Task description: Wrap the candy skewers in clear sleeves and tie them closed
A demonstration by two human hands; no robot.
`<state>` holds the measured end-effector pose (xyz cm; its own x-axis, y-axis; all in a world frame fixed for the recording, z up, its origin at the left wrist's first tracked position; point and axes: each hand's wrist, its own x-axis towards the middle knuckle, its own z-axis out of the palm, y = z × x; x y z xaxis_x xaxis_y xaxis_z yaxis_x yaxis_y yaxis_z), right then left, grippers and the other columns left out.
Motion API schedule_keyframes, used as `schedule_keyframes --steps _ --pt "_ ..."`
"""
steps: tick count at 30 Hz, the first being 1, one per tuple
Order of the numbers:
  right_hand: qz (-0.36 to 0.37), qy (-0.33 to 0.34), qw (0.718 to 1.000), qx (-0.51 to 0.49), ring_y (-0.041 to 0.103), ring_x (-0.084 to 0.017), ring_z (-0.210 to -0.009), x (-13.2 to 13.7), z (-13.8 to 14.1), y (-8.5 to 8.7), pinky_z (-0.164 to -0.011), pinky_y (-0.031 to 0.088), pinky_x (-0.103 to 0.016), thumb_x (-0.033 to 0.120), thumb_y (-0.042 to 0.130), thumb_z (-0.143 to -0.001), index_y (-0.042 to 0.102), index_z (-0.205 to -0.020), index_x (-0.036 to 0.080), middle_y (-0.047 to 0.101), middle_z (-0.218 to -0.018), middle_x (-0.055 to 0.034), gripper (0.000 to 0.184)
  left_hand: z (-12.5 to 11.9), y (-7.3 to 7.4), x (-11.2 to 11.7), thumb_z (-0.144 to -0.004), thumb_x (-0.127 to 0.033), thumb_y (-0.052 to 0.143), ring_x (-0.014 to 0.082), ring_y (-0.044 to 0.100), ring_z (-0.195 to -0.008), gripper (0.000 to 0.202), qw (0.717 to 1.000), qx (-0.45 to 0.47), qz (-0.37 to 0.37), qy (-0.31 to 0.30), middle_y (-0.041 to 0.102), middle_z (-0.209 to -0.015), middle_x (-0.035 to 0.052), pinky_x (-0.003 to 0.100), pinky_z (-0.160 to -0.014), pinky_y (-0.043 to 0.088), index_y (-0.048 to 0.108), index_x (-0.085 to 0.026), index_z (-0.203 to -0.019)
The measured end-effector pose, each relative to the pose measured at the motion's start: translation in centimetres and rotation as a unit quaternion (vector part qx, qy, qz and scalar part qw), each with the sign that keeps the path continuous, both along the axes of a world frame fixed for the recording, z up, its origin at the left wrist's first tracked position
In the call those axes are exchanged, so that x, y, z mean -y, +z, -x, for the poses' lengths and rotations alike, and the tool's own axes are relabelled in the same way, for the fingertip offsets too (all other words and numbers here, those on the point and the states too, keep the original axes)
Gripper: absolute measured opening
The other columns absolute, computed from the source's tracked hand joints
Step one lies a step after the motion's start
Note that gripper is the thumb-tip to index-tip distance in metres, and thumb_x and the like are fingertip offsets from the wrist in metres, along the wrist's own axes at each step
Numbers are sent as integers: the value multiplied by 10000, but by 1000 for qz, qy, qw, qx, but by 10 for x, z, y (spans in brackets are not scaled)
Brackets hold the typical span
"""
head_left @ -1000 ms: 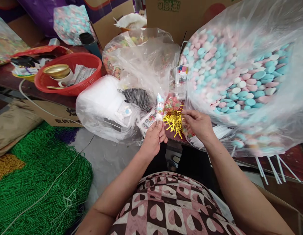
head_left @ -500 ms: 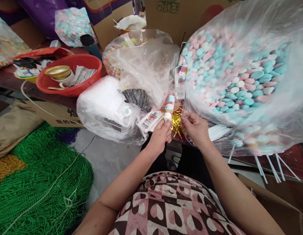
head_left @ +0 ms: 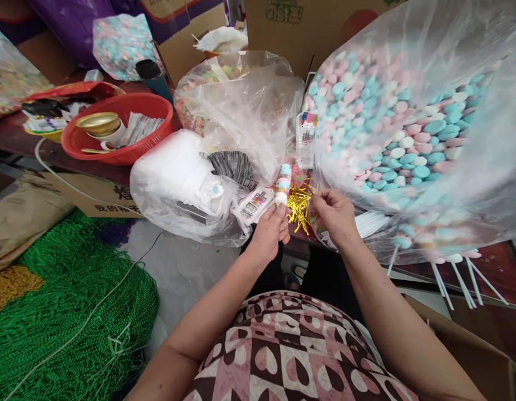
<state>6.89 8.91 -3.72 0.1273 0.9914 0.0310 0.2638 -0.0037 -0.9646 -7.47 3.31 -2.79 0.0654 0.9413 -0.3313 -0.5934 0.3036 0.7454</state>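
Observation:
My left hand (head_left: pixel 271 227) is closed round the bottom of a small clear packet of stacked pastel candies (head_left: pixel 283 182), held upright. My right hand (head_left: pixel 333 214) is pinched shut just to its right; whatever thin thing sits between the fingertips is too small to make out. Between the two hands lies a pile of gold twist ties (head_left: pixel 298 204) on the table edge. A huge clear bag of pink, blue and white candies (head_left: pixel 408 128) bulges over my right wrist.
A red basket (head_left: pixel 116 147) holding a gold bowl stands at the left. Clear plastic bags (head_left: pixel 241 106) and a white-filled bag (head_left: pixel 174 178) crowd the middle. Green bead strings (head_left: pixel 65 301) lie on the floor. White sticks (head_left: pixel 453 278) poke out at the right. Cardboard boxes stand behind.
My left hand carried the candy packet to the right, closer to my right hand over the gold ties. My right hand barely shifted.

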Motion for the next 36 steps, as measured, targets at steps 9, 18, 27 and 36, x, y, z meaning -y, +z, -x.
schedule_keyframes --steps 9,18,27,36 --pt "-75 -13 997 -5 569 -135 -614 9 2 4 -620 491 -287 361 605 -776 638 -858 199 635 -720 12 184 -1 -2 -1 -752 -538 692 25 237 -333 399 1000 -11 -4 -6 318 -473 -117 166 -351 262 510 -184 -784" --pt "-4 -16 1000 -2 549 -142 -567 -1 -1 -3 -557 461 -278 288 584 -706 609 -794 200 614 -653 17 128 -1 -1 0 -752 -541 690 25 237 -333 397 1000 -17 -3 -5 318 -477 -115 167 -350 263 522 -184 -793" --pt "-6 -21 996 -82 544 -113 -599 -1 -2 -6 -608 455 -265 315 666 -663 589 -787 198 595 -704 42 187 -1 0 0 -759 -536 685 27 232 -330 391 1000 -20 -4 -7 308 -472 -117 168 -346 260 513 -186 -786" --pt "-53 -34 995 -73 598 -136 -659 -1 -5 -10 -652 506 -294 310 658 -699 611 -819 207 649 -775 13 165 -2 -2 0 -747 -541 695 28 225 -332 401 1000 -23 -9 -5 302 -472 -119 170 -341 261 514 -185 -790"
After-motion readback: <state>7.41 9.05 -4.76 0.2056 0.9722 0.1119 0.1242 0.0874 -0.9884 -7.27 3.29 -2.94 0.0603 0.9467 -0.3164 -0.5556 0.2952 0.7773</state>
